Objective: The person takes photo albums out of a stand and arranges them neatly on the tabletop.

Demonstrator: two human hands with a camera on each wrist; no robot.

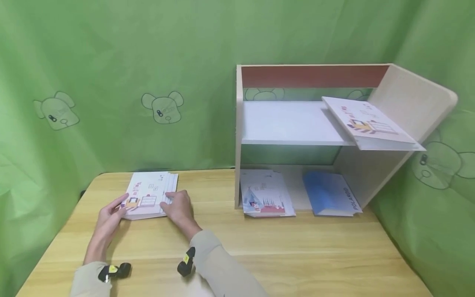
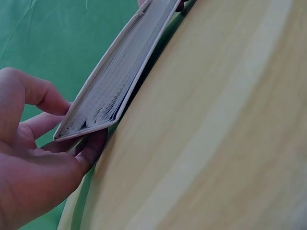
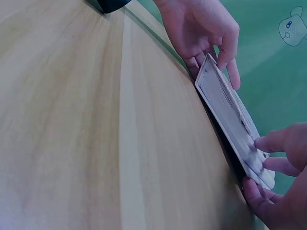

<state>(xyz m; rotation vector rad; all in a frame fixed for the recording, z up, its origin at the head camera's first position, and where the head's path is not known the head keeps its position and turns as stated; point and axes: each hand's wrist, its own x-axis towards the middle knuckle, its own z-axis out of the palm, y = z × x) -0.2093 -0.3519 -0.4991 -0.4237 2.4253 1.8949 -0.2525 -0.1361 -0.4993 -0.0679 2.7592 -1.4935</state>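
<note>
A white book (image 1: 148, 194) with a drawn room scene on its cover lies at the table's left side. My left hand (image 1: 107, 216) grips its left edge; in the left wrist view the left fingers (image 2: 45, 98) wrap the spine, partly hidden behind it. Opposite, my right hand (image 1: 179, 210) pinches the right edge, two fingertips over the cover's margin. The page block (image 2: 112, 81) shows between the covers from the front side. In the right wrist view both hands bracket the book (image 3: 225, 110), which sits low over the tabletop with a dark strip under it.
A wooden two-level shelf (image 1: 239, 136) stands at the back right. An illustrated book (image 1: 371, 119) leans on its upper board, overhanging the front. Below lie another illustrated book (image 1: 265, 192) and a blue book (image 1: 330, 194) marked POLAROID. Green curtain (image 1: 111, 49) surrounds the wooden table (image 1: 297, 251).
</note>
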